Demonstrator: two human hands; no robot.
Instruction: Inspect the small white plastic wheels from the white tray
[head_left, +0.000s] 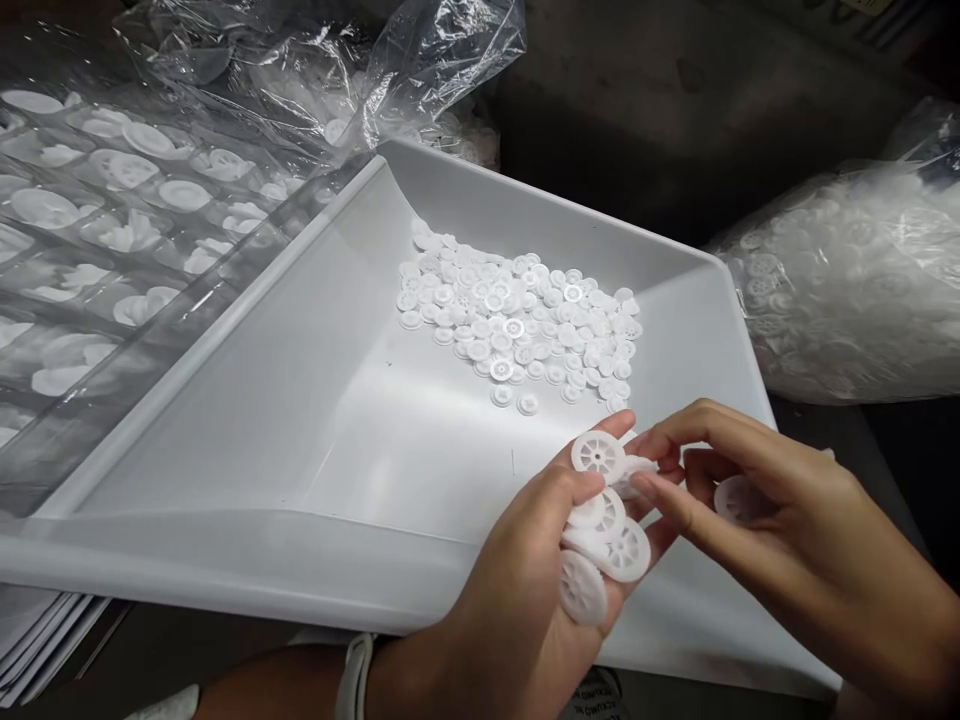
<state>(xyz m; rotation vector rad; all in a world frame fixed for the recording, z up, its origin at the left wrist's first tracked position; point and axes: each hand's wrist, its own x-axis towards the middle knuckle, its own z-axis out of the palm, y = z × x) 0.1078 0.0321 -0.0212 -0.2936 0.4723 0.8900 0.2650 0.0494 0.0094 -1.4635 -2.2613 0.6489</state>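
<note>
While I look down through the head camera, my left hand (525, 590) sits at the lower centre of the frame, curled around a fanned handful of white spoked wheels (611, 545), with the thumb pressing the top wheel (598, 456) onto the fingers. My right hand (795, 530), at the lower right, is closed narrow. Its thumb and forefinger tips meet on the edge of the fan, and a tucked wheel (739, 498) is lodged under its curled fingers against the palm. Both hands hover over the near right corner of the white tray (300, 420), whose bare floor runs up to a pile of smaller wheels (517, 320) at centre right. A clear compartment tray (112, 220) holding white parts fills the upper left, crumpled film (337, 60) lies along the top, and a full bag (855, 290) sits at the right edge. I judge the fan loosely held: if my thumb eases, the lowest wheels could slide off, and any past the tray's near lip would drop outside it.
</note>
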